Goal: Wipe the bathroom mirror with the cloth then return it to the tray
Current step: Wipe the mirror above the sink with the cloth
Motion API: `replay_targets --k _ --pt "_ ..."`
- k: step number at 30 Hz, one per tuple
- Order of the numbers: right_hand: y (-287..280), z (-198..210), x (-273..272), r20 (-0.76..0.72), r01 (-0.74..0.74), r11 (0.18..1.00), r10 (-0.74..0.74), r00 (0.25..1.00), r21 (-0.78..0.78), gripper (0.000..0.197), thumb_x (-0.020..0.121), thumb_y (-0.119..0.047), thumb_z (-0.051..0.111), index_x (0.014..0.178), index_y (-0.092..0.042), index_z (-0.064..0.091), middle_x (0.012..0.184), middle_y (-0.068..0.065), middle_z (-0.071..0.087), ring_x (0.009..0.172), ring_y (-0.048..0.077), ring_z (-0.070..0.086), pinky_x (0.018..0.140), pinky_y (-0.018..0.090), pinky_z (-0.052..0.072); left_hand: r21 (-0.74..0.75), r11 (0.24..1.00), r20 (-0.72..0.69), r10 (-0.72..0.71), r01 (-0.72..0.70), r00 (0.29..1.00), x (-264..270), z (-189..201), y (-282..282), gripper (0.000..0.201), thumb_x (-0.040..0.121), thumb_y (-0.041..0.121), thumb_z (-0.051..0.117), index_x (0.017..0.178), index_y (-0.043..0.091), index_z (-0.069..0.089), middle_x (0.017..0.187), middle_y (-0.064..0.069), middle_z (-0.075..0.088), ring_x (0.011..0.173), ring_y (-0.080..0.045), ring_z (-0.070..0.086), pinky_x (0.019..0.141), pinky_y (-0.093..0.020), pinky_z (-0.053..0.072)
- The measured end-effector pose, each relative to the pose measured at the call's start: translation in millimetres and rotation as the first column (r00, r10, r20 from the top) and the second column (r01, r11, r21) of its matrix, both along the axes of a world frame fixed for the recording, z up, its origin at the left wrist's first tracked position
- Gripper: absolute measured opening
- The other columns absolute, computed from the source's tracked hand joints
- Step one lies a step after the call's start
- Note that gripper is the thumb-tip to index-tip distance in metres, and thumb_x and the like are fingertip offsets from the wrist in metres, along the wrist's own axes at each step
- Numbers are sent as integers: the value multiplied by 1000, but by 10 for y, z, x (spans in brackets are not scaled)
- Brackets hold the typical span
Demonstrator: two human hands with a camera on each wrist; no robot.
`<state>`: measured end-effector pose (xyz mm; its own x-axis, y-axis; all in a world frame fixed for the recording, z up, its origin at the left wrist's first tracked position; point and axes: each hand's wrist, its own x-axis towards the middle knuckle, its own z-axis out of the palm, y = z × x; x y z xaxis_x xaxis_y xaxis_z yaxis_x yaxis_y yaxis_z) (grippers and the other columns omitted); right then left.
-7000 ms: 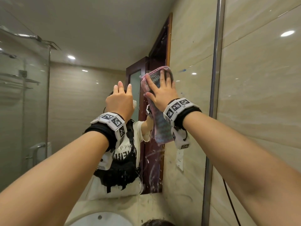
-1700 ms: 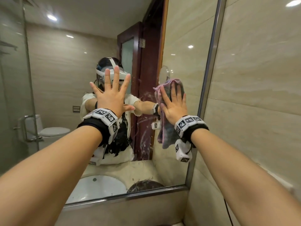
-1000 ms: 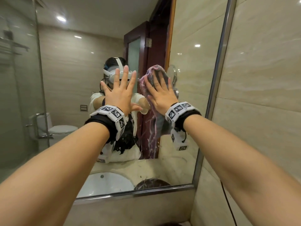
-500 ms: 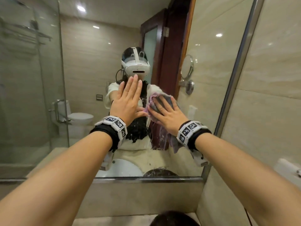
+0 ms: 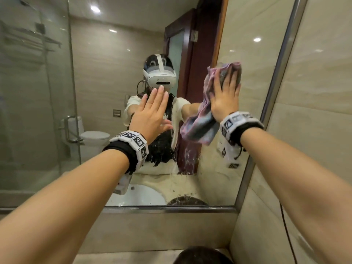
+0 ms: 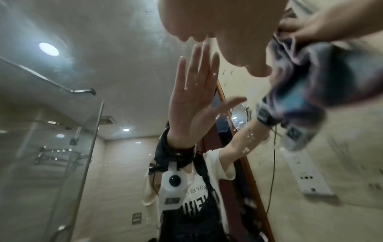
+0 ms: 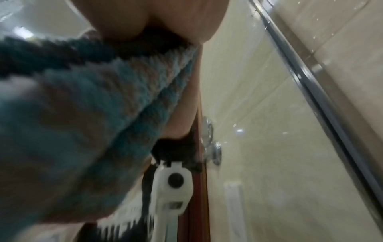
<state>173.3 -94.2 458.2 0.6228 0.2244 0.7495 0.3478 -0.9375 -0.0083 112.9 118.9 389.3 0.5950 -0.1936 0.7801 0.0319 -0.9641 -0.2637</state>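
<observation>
The wall mirror [image 5: 106,88] fills the view, with a metal frame [image 5: 276,77] on its right side. My right hand [image 5: 225,92] lies flat with straight, spread fingers on a pink and blue cloth [image 5: 200,126] and presses it to the glass near the right edge. The cloth's lower part hangs loose below the palm. In the right wrist view the cloth [image 7: 82,114] covers most of the picture. My left hand [image 5: 152,111] is open with fingers straight. Its fingertips [image 6: 202,38] meet their reflection on the glass. No tray is in view.
Water drops and streaks [image 5: 188,159] sit on the lower glass under the cloth. Beige tiled wall [image 5: 314,111] runs to the right of the frame. A dark rounded object [image 5: 202,256] shows at the bottom edge. The mirror reflects a basin, toilet and shower glass.
My right hand has slid the cloth up and to the right across the mirror, away from the left hand. The left hand stays flat against the glass.
</observation>
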Motion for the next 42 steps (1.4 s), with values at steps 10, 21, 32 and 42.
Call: replay_targets --k 10,21,32,42 --pt "-194 -1118 -38 -160 -52 949 1 987 -311 68 98 -26 36 149 -23 -8 154 10 -23 139 27 -28 114 47 -14 -186 982 -16 -29 25 999 128 -106 -237 92 86 55 47 148 -1 8 156 -21 0 145 -36 3 116 -47 11" --pt "109 -1024 -98 -46 -24 956 11 999 -292 64 99 -30 30 150 -20 -8 157 16 -14 144 35 -15 113 50 -13 -143 990 37 -12 17 999 55 -682 -135 72 96 37 38 148 -1 5 156 -21 3 146 -30 4 119 -43 8" --pt "5 -1231 -104 -19 -68 933 66 998 -354 72 94 -22 41 150 -24 -3 155 13 -18 141 29 -23 115 43 -14 -154 988 -1 27 -27 1000 -109 -918 -57 68 96 30 39 148 0 7 157 -19 4 146 -29 3 119 -41 6" --pt "300 -2156 -143 -31 -179 832 191 981 -525 70 89 -30 49 149 -18 16 155 20 17 144 38 -10 114 44 -21 -252 967 -56 30 -43 998 -241 -1214 -69 70 95 29 40 147 -2 6 156 -21 4 145 -31 4 117 -40 1"
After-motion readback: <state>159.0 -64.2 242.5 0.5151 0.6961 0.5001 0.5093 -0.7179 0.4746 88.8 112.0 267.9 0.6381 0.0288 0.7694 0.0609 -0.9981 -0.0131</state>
